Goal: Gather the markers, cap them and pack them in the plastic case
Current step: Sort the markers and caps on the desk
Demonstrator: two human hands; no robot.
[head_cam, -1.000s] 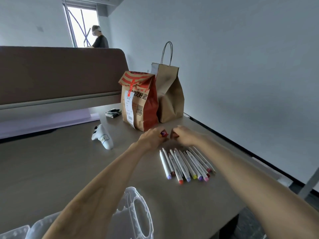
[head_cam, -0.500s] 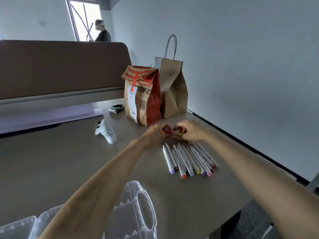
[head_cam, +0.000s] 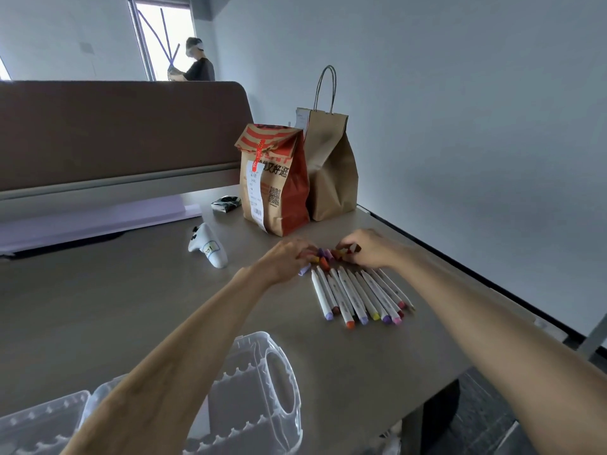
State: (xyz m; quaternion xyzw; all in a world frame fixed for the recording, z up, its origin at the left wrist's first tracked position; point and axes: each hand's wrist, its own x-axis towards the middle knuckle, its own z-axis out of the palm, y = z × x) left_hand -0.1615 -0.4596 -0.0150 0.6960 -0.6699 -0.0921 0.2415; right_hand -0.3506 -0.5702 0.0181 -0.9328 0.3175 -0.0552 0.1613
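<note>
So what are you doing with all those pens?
A person is sorting markers on the table. The white markers lie in a row, side by side. Both hands are at a small heap of loose caps at the row's far end. The right hand seems to pinch a dark red cap. The left hand has its fingers in the heap, but I cannot tell if it grips one. The clear plastic case waits nearby, with no markers visible in it.
</note>
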